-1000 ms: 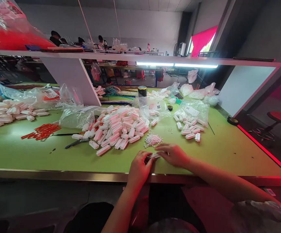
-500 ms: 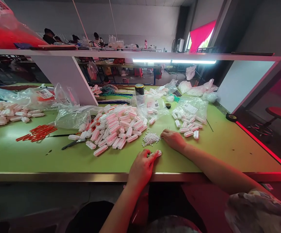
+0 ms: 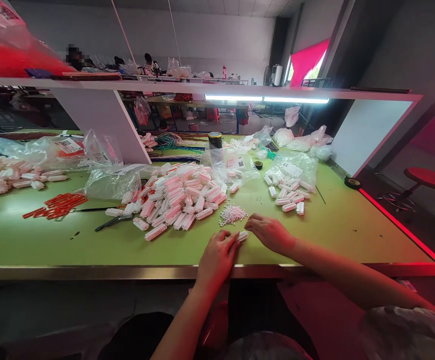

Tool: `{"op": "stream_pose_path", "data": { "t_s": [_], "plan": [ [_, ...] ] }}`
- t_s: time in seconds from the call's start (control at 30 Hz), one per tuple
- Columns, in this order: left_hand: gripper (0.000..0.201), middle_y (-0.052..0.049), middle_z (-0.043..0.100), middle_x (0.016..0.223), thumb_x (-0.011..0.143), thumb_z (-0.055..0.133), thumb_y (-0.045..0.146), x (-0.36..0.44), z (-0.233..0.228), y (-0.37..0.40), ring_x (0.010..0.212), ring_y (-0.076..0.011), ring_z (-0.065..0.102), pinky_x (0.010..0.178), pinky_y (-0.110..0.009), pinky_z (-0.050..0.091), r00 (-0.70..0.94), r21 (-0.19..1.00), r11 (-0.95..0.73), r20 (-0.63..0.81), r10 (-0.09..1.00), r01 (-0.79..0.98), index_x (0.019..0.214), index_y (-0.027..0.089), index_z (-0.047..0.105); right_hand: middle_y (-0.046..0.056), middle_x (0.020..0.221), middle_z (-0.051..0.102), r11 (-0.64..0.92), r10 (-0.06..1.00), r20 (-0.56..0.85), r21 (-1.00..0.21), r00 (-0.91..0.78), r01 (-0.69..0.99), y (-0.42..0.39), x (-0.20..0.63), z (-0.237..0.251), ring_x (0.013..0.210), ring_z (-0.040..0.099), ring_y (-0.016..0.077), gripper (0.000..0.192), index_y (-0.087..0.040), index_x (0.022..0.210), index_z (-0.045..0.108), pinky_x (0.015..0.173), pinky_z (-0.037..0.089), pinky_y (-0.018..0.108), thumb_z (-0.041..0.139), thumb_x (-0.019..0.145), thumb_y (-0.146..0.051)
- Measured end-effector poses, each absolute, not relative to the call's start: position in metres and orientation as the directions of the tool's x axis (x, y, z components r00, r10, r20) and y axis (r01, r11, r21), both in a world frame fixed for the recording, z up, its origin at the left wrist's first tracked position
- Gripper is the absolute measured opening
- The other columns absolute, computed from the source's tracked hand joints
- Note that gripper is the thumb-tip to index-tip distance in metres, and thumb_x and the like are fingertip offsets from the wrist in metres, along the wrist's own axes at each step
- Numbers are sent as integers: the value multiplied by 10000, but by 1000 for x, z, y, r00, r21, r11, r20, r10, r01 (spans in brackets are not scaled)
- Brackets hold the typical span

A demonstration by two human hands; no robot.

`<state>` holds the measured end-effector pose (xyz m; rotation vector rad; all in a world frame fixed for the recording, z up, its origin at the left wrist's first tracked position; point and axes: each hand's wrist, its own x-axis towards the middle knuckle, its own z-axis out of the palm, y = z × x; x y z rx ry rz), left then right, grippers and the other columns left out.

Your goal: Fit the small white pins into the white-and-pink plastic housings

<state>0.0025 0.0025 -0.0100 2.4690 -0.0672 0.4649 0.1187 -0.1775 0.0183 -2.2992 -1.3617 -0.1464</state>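
My left hand (image 3: 217, 257) is closed on a small white plastic housing (image 3: 242, 236) near the table's front edge. My right hand (image 3: 272, 232) is close by on the right, fingertips pinched together just beside the end of that housing; whatever they hold is too small to make out. Just beyond both hands lies a little heap of tiny white pieces (image 3: 233, 214). To its left rises a large pile of white and pinkish plastic housings (image 3: 179, 197). A smaller group of similar housings (image 3: 290, 195) lies to the right, partly in a clear plastic bag (image 3: 298, 167).
Orange strips (image 3: 57, 205) and a black-handled tool (image 3: 114, 220) lie on the left of the green table (image 3: 333, 230). A roll of black tape (image 3: 352, 183) sits at the right edge. A white shelf (image 3: 187, 89) spans the back. A red stool (image 3: 429, 178) stands at right.
My right hand has moved from beside the heap of tiny pieces toward me, to the end of the housing. My left hand still holds the housing in nearly the same place.
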Motion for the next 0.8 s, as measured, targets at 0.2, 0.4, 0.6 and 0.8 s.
{"op": "stream_pose_path", "data": {
  "t_s": [0.2, 0.4, 0.6, 0.8],
  "plan": [
    [315, -72, 640, 1059, 1006, 466, 311, 2, -10, 3, 1003, -230, 604, 924, -381, 505, 939, 570, -804, 340, 43, -170, 1233, 248, 677, 46, 993, 674, -481, 815, 280, -161, 507, 862, -175, 109, 11, 761, 623, 133, 174, -190, 987, 679, 676, 435, 229, 507, 1010, -177],
    [317, -78, 637, 1046, 1012, 460, 310, 2, -10, 2, 988, -229, 599, 918, -389, 507, 934, 536, -827, 355, 37, -171, 1243, 247, 667, 101, 1000, 656, -413, 894, 228, 81, 386, 907, -174, 101, 13, 782, 598, 178, 186, -151, 1009, 667, 703, 435, 297, 485, 988, -121],
    [350, -81, 645, 1077, 1010, 462, 305, 0, -14, -1, 970, -240, 580, 886, -383, 509, 923, 441, -884, 384, 30, -155, 1322, 269, 616, 125, 976, 666, -383, 910, 206, 78, 361, 921, -180, 90, 12, 775, 609, 198, 247, -118, 1114, 672, 692, 454, 317, 476, 966, -133],
    [405, -82, 626, 1090, 989, 438, 174, -1, -8, -4, 947, -242, 562, 843, -359, 497, 934, 325, -934, 355, -23, -147, 1319, 322, 619, 78, 1021, 699, -517, 746, 296, -306, 596, 799, -182, 127, 23, 868, 671, 166, 222, -181, 1077, 703, 748, 477, 254, 494, 1012, -222]
  ]
}}
